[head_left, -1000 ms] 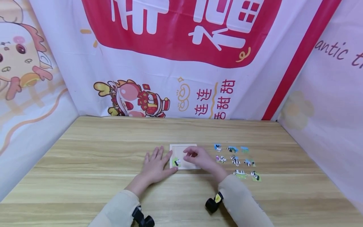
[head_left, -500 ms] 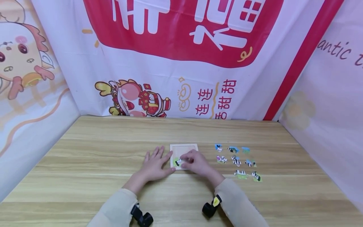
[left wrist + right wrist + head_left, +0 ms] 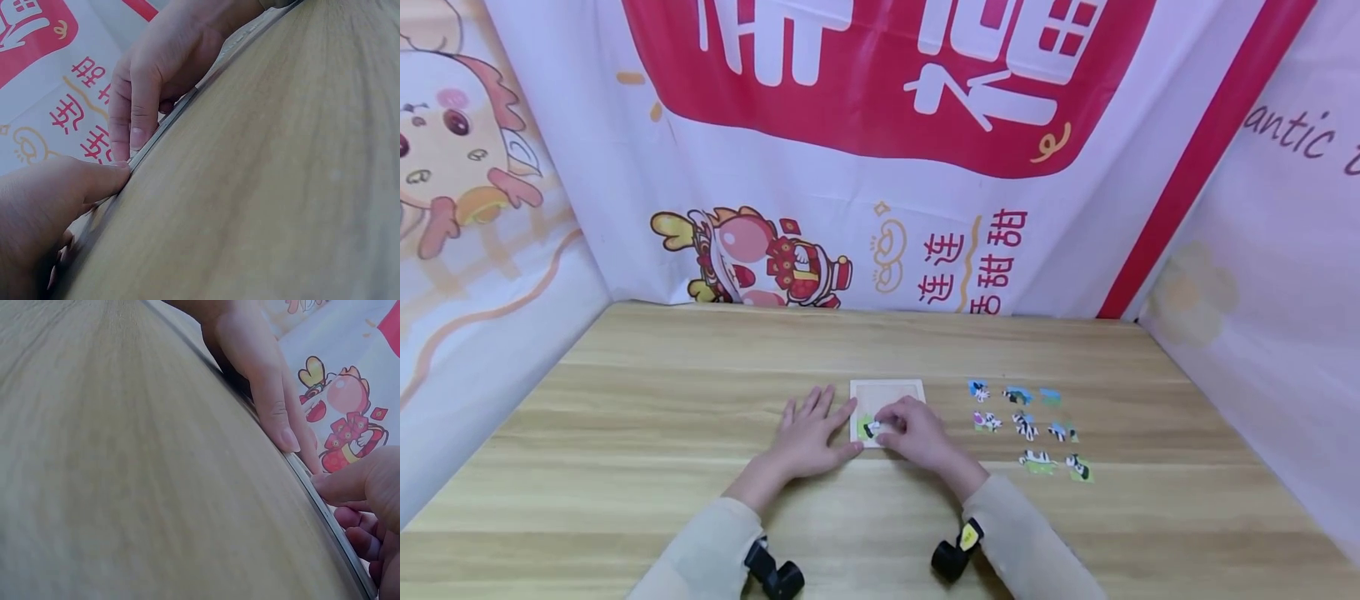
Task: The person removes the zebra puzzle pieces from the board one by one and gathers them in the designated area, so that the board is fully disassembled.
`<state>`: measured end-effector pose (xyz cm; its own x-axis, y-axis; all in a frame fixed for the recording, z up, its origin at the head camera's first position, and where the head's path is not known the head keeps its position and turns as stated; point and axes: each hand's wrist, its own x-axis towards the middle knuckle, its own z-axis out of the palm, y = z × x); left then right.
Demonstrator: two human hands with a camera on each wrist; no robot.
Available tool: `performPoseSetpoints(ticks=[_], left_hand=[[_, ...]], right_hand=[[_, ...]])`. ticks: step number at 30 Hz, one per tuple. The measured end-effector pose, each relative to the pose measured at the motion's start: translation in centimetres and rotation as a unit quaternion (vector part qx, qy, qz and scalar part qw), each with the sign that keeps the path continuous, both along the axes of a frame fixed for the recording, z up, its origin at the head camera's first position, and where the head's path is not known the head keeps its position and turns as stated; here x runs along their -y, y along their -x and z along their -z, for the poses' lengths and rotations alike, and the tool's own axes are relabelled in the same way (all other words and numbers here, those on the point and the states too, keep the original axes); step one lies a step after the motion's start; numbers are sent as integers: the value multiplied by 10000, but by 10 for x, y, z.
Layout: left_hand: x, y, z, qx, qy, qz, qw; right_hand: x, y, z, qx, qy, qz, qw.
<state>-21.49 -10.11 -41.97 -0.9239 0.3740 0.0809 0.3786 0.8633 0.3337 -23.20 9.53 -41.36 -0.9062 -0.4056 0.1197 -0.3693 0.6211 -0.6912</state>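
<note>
In the head view, a shallow pale puzzle tray lies on the table, with a green, black and white puzzle piece in its near left corner. My right hand is over the tray, thumb and curled fingers pinching at the right edge of that piece; the fingers cover part of it. My left hand lies spread on the table, with index fingertip and thumb at the tray's left side. The left wrist view shows the right hand pointing down at the tray edge, close to the left thumb.
Several loose animal-picture puzzle pieces lie in rows to the right of the tray on the wooden table. Printed cloth hangs behind the table and along both sides. Both sleeves carry black wrist cameras.
My right hand has moved left and slightly nearer, from above the tray's middle to the piece in its corner, thumb closing in on it. The left hand stays at the tray's side.
</note>
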Motion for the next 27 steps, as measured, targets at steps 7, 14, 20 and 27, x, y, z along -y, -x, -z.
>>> performPoseSetpoints(ticks=[7,14,20,27], left_hand=[[1,2,-1,-12,40,-25,10000],[-1,0,-2,65,-4,-67,10000],[-2,0,-4,33,-35,-36,10000],[-1,0,-3,34,-4,-65,10000]], right_hand=[[2,-1,-3,-32,128,58,9999],[2,-3,-2,262,511,102,9983],[3,-3,-2,303,687,50,9972],[5,-3,0,334,624,29,9975]])
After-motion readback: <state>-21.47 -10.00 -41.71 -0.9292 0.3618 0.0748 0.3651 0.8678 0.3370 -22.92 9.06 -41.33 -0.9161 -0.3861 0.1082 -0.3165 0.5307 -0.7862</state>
